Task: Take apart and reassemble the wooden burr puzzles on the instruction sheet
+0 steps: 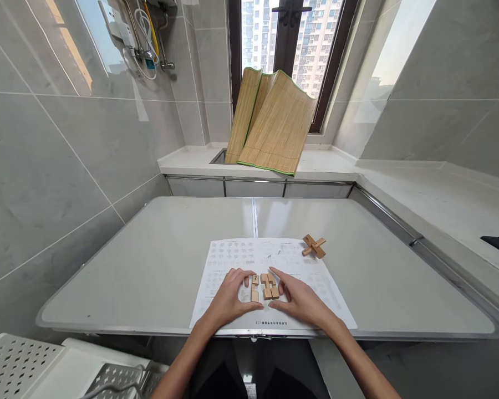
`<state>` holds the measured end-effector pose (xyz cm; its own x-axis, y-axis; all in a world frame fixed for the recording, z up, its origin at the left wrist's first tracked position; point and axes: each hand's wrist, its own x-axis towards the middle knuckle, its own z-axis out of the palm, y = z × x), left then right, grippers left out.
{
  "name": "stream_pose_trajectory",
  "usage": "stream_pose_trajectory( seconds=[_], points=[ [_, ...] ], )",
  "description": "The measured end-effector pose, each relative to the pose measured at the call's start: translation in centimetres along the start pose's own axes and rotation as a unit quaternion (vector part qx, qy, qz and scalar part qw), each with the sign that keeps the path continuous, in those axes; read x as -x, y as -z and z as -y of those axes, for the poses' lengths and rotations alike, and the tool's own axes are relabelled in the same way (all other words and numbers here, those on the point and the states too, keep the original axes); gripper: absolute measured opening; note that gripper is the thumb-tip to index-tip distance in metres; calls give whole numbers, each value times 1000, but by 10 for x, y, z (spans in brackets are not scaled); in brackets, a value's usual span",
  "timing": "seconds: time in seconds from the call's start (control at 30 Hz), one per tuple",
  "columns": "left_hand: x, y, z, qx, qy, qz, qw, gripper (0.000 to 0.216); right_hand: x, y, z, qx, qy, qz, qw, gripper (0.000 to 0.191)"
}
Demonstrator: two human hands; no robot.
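On a printed paper sheet [233, 316], notched wooden puzzle pieces lie between my two hands. My left hand [230, 293] curves round a single upright-lying wooden piece [255, 289], index fingertip near its far end and thumb near its close end. Thumb and fingers are spread; whether they touch the piece, I cannot tell. To the right, two notched wooden pieces [270, 286] lie side by side. My right hand [299, 296] surrounds them, thumb and index finger apart, the other fingers bent near their right side. Several joined wooden pieces form a cross [314, 246] at the sheet's far right corner.
The sheet lies on a pale folding table [149, 266] with a metal edge and a centre seam. Behind it, a bamboo mat [274, 122] leans on a white counter [328, 158] before the window. A white perforated rack [20, 363] stands at the lower left, beside the table.
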<state>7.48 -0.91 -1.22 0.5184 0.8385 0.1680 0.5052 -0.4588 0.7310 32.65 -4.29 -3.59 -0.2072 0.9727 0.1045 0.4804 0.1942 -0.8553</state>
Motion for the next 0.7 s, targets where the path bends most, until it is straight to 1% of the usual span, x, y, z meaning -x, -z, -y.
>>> stream_pose_trajectory(
  seconds=[0.1, 0.17, 0.23, 0.3, 0.4, 0.53, 0.63, 0.67, 0.7],
  points=[
    [1, 0, 0, 24, 8, -7, 1000, 67, -8, 3, 0, 15, -4, 28, 999, 61],
    [2, 0, 2, 23, 12, -17, 1000, 66, -8, 5, 2, 13, -13, 34, 999, 57],
    [3, 0, 5, 22, 15, -25, 999, 65, -4, 7, 5, -13, -30, 33, 999, 60],
    [4, 0, 7, 24, 18, -29, 999, 66, 2, 7, 10, -64, -42, 32, 997, 63],
    [4, -2, 9, 15, 12, -30, 999, 65, 7, 5, 16, -153, -35, 31, 987, 64],
    [2, -4, 11, -44, 5, -40, 998, 57, 6, -5, 21, -244, -26, 19, 969, 68],
    [3, -3, 9, -47, 13, -51, 997, 69, 3, -11, 24, -260, -27, 20, 965, 69],
    [4, -2, 7, -32, 12, -56, 998, 69, 2, -12, 27, -249, -22, 17, 968, 69],
    [5, 0, 3, -10, 12, -58, 998, 64, 1, -13, 30, -231, -13, 9, 973, 68]
  ],
)
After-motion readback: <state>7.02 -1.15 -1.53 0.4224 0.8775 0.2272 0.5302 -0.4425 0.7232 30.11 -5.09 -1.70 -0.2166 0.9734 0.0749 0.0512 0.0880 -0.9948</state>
